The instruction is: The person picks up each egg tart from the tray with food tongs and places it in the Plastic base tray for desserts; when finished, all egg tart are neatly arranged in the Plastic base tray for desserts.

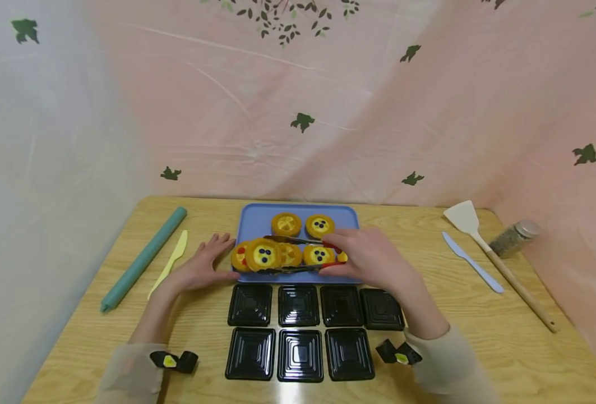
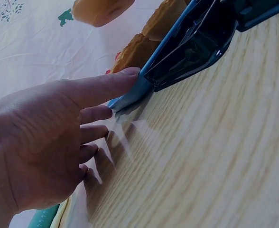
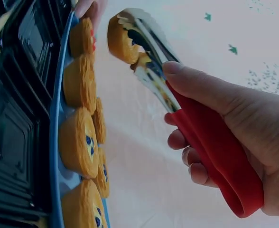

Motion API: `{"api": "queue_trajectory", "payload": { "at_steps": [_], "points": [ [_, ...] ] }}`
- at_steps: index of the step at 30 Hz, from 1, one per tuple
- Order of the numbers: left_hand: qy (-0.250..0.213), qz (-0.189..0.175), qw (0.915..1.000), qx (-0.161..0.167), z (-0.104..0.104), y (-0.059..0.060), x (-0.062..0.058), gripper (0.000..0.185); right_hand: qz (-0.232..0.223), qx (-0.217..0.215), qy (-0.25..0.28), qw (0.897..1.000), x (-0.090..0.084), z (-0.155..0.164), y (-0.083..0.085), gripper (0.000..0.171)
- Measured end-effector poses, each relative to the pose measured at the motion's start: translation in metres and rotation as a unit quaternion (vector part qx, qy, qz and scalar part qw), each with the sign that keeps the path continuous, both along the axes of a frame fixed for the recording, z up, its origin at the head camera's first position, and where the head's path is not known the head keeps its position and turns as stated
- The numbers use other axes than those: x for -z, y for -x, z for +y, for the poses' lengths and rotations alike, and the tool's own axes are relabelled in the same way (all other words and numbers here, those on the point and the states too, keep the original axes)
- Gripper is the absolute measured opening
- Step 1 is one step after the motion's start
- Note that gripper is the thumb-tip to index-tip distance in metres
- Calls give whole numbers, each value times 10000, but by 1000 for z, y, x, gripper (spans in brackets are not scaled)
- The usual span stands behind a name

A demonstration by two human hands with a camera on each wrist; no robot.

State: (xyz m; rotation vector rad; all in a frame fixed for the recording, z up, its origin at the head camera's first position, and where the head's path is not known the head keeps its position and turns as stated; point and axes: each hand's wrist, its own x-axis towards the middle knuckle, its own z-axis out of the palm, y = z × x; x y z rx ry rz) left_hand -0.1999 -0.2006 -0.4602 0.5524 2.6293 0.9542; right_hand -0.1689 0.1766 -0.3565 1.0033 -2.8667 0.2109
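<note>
Midway: a tart is coming off the tray in the tongs

Now the person's right hand [image 1: 373, 259] is squeezing a pair of red-handled tongs [image 1: 298, 253], its fingers wrapped round the grips, and the metal tips are clamped on a blueberry tart [image 1: 263, 255] that is hanging just above the near left corner of the blue tray [image 1: 303, 212]. Meanwhile the left hand [image 1: 202, 268] is lying flat on the wooden table [image 1: 479, 348], fingers straight, its thumb pressing the tray's edge to steady it. Other tarts are sitting on the tray behind the lifted one. Seven black plastic cups [image 1: 300, 331] are waiting in two rows just in front of the tray, all unfilled. Judging by this, the lifting step is in hand; the next move seems to call for carrying the tart level over a cup and easing the grip only once it is sitting inside. A rolling pin [image 1: 143, 258], knives and a spatula [image 1: 494, 258] are lying off to the sides.
</note>
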Motion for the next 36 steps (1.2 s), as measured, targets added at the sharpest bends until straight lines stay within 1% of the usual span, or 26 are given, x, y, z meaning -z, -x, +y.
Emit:
{"api": "queue_trajectory", "payload": {
  "at_steps": [4,9,19,26,31,36],
  "points": [
    [-10,-4,10000,-7,1,1,0,95,-110,0,101,9999,4,2,-11,53],
    [-27,-49,10000,-42,1,1,-1,94,-99,-110,-15,9999,3,2,-18,50],
    [60,-28,10000,-36,3,2,-3,94,-61,-505,-292,9983,5,-8,-21,54],
    [73,-12,9999,-78,6,3,-2,95,-185,-482,-414,9978,9,-12,-21,55],
    [42,-32,9999,-103,7,4,-1,95,-265,-509,-405,9975,11,-13,-20,48],
    [44,-58,9999,-110,10,5,0,94,-309,-614,-413,9968,15,-13,-19,47]
  ]
}}
